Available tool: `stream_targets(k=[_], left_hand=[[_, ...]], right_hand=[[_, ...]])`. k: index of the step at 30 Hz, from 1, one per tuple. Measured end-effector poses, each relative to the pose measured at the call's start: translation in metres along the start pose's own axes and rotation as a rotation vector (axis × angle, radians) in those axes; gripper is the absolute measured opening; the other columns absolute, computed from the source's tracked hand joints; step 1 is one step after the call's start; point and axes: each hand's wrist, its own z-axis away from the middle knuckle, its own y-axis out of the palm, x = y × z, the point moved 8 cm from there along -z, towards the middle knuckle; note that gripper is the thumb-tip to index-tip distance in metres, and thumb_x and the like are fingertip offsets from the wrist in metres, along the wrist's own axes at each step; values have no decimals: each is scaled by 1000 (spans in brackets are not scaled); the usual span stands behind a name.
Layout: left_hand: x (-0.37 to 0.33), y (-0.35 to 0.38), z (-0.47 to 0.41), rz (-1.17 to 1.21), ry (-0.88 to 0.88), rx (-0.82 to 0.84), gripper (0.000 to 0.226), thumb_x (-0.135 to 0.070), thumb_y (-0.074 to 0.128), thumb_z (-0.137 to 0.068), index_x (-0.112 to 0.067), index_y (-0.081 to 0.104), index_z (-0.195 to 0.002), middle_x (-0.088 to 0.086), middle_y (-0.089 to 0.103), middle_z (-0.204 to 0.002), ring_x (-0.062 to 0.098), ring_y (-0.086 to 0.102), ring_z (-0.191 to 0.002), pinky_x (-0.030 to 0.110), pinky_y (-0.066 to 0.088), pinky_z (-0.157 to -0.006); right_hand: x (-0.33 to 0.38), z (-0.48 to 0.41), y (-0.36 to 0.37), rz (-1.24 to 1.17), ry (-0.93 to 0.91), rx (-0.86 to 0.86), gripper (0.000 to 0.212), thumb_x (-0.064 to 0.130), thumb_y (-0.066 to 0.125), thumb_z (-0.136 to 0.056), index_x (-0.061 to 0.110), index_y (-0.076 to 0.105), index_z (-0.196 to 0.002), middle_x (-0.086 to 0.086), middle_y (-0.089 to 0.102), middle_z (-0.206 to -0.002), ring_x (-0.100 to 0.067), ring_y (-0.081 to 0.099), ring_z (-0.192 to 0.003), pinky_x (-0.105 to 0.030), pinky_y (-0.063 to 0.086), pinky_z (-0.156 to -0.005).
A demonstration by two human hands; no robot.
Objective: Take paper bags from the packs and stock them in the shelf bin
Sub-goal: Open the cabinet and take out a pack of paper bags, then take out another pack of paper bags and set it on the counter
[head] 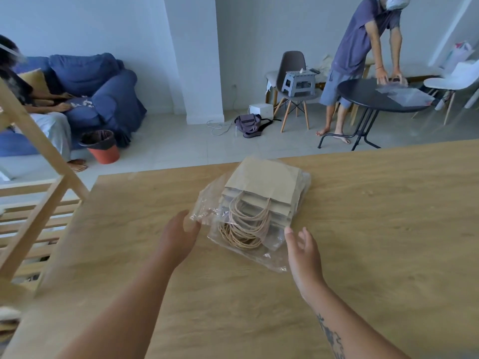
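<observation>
Left hand (pixel 178 237) and right hand (pixel 302 251), relaxed and empty, flank the pack (pixel 255 203) on the table (pixel 375 229).

The left forearm (pixel 121 304) and the right forearm (pixel 344 314) come up bare from the bottom edge toward the middle of the frame. The left hand (pixel 178 237), just left of centre, is palm down with its fingers straight and close together, slightly blurred. The right hand (pixel 303 251), right of centre, is turned palm inward with fingers loosely spread. A dark tattoo (pixel 333 338) marks the right forearm.
</observation>
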Motion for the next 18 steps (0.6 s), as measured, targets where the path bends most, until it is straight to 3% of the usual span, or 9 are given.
stream_targets(k=[2,4,8,10,12,15,18], left_hand=[[18,-2,23,-22,-21,-61,54,-32,60,-96,-8,47,-142,16,50,-145,32,43,-136,41,32,-112],[37,-1,47,-62,-42,-75,52,-29,61,-96,-8,48,-141,16,50,-143,32,43,-135,40,32,-111],[78,1,95,-235,-37,-28,55,-35,58,-94,-15,46,-143,6,46,-150,28,35,-140,38,31,-113],[92,1,120,-336,1,-7,57,-41,55,-94,-20,44,-146,-1,37,-157,23,26,-146,39,26,-117],[102,0,143,-433,33,10,60,-49,46,-97,-26,36,-151,-7,26,-162,17,15,-150,39,17,-121],[115,-3,171,-510,72,7,65,-56,35,-98,-30,24,-155,-9,12,-165,16,5,-152,37,6,-124],[130,-7,193,-524,109,3,75,-67,19,-91,-31,19,-156,-10,8,-164,15,2,-152,38,3,-124]], right_hand=[[-10,18,4,36,-25,73,109,83,47,-70,17,27,-153,-3,35,-156,-17,37,-141,-42,33,-115],[-19,36,7,140,-76,113,113,86,45,-68,15,26,-153,-5,31,-158,-19,32,-143,-41,31,-117],[-36,72,11,368,-220,78,93,64,56,-83,5,31,-151,-14,27,-159,-25,24,-147,-38,24,-118],[-41,93,15,513,-328,59,79,50,63,-89,3,38,-147,-17,37,-154,-29,35,-142,-39,33,-114],[-48,111,26,708,-448,100,77,51,53,-84,2,46,-143,-18,48,-146,-32,47,-133,-41,40,-108],[-58,127,42,911,-568,180,72,52,44,-83,7,55,-138,-17,54,-142,-36,49,-132,-46,27,-112],[-61,136,50,1017,-571,199,69,55,33,-87,19,51,-143,-12,41,-154,-34,33,-144,-47,12,-117]])
